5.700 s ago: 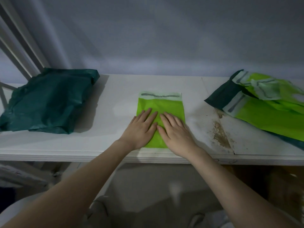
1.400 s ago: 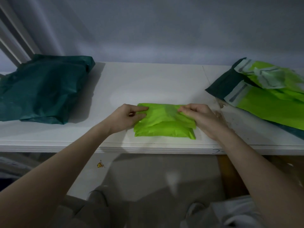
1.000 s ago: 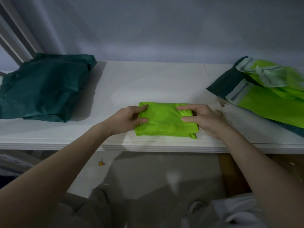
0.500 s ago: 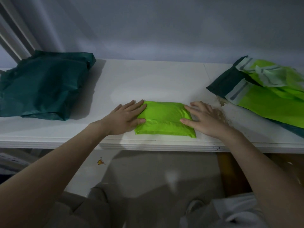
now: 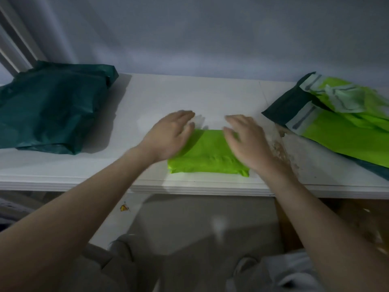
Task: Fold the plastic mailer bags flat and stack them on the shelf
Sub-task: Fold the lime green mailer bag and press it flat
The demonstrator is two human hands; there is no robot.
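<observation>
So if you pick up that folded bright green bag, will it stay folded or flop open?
The folded lime-green mailer bag would probably flop and start to unfold: it is thin, crinkled plastic, puffed rather than creased flat. It looks light, since it seems empty. Its glossy surface suggests it may slip from the left hand or right hand, or slide on the smooth white shelf.

Both forearms (image 5: pixel 88 209) are bare to the frame's edge, no sleeves showing. The hands (image 5: pixel 168 140) carry no rings or watch. Below, grey trousers (image 5: pixel 117 262) (dimly lit) cover the legs.
</observation>
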